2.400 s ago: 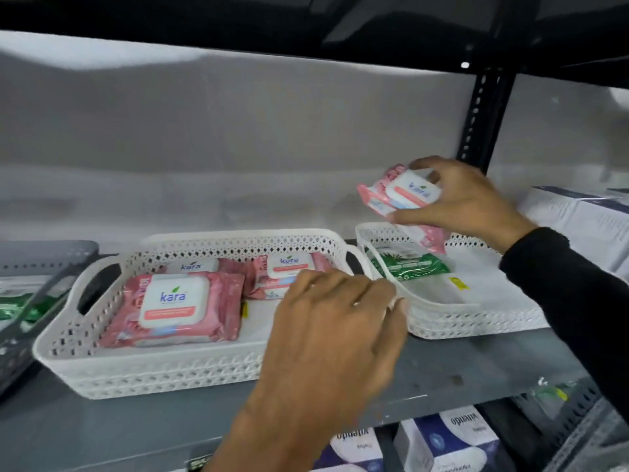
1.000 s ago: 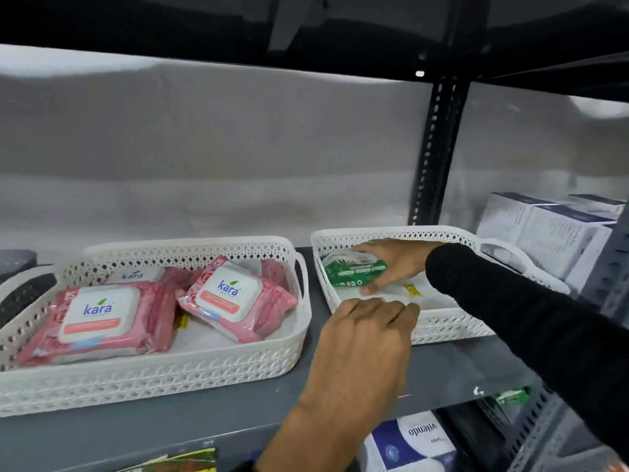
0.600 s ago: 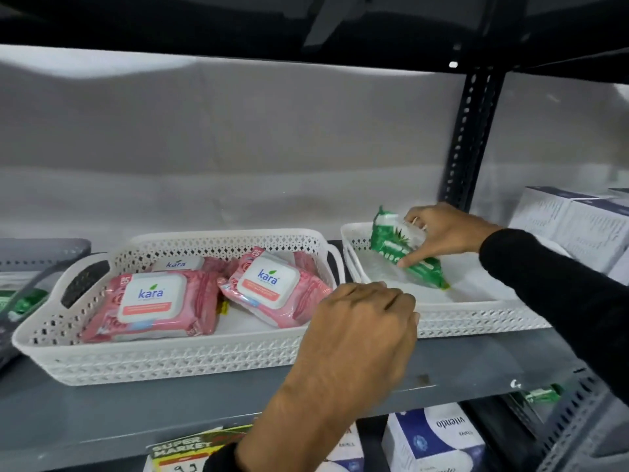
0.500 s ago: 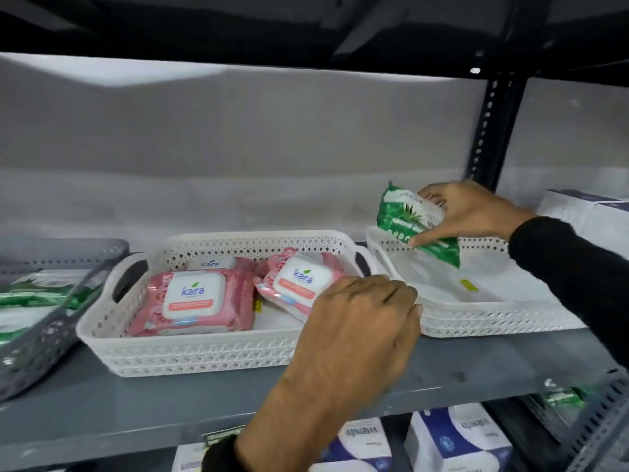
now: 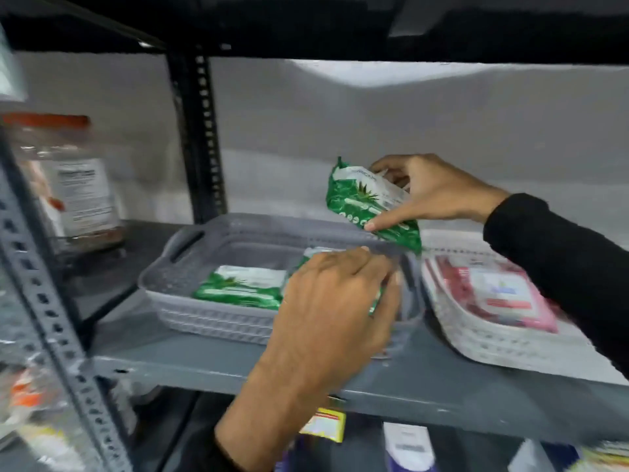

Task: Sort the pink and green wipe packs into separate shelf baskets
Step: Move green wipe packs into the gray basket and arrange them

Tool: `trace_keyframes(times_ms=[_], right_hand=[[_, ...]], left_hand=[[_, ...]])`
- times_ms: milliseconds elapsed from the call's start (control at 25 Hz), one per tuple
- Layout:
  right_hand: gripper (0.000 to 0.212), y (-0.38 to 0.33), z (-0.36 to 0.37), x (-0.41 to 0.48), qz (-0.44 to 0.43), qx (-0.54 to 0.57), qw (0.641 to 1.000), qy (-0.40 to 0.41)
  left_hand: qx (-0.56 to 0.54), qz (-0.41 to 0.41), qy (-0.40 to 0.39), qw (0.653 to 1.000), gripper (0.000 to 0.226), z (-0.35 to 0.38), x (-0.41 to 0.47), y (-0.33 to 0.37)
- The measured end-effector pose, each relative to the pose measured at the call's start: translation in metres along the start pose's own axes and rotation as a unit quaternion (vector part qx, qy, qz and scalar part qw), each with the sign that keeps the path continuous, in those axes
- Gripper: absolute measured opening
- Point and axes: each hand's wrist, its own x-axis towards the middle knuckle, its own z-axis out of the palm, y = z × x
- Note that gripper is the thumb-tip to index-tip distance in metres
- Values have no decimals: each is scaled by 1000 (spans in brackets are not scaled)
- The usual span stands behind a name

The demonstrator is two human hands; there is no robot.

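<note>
My right hand (image 5: 432, 192) grips a green wipe pack (image 5: 360, 202) and holds it tilted in the air over the back right corner of the grey basket (image 5: 190, 240). Another green pack (image 5: 241, 287) lies flat inside that basket. A second one beside it is mostly hidden by my left hand (image 5: 333, 301). That hand is curled over the grey basket's right rim, with motion blur around the fingers. To the right stands a white basket (image 5: 476, 345) holding pink wipe packs (image 5: 497, 291).
A black perforated upright (image 5: 200, 137) rises behind the grey basket's left end. A clear jar with an orange lid (image 5: 75, 185) stands on the shelf section at far left. A grey upright (image 5: 44, 301) crosses the left foreground. Boxes (image 5: 408, 447) sit on the shelf below.
My right hand has carried the green pack left, from over the far right white basket to above the grey basket. My left hand shifted from the white basket's rim to the grey basket.
</note>
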Motion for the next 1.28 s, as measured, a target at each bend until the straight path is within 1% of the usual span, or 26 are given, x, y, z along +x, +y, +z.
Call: trace_keyframes(times_ms=[80,200,320,400,480,560,680,840,960,1080,1200,1280], right_hand=[[98,-39,37,43,-19,-1,999,-38],[96,-77,91,92,-38,-11,991,-126],[82,-85,131,118,-23,-21,969,-245],[79,-79,140,123,1,-16,945,-327],[82,-75,139,120,17,-7,935,-354],[81,-71,134,116,19,-2,935,-353],[79,-68,122,106,16,-4,940,-341],[73,-57,96,87,-5,-23,965,-262],[73,-45,83,70,-1,-12,974,-228],[71,-34,75,57,14,-6,980,-199],[73,-25,72,51,24,-23,983,-180],[74,-20,72,51,35,-35,986,-159]], left_hand=[[19,-10,12,1000,31,-18,-19,-46],[27,-17,52,998,38,-24,-40,-95],[71,26,93,993,48,-19,-54,-112],[78,43,112,990,50,-12,-56,-113],[70,45,126,989,49,-6,-54,-115],[64,48,133,988,48,-3,-53,-116],[51,49,116,991,48,-6,-53,-113],[-7,18,71,997,52,-15,-40,-98],[-25,14,44,999,49,-21,-26,-85],[-31,11,0,999,48,-19,-11,-81],[-59,3,-28,998,43,-17,9,-94],[-82,-4,-55,995,38,-20,31,-116]])
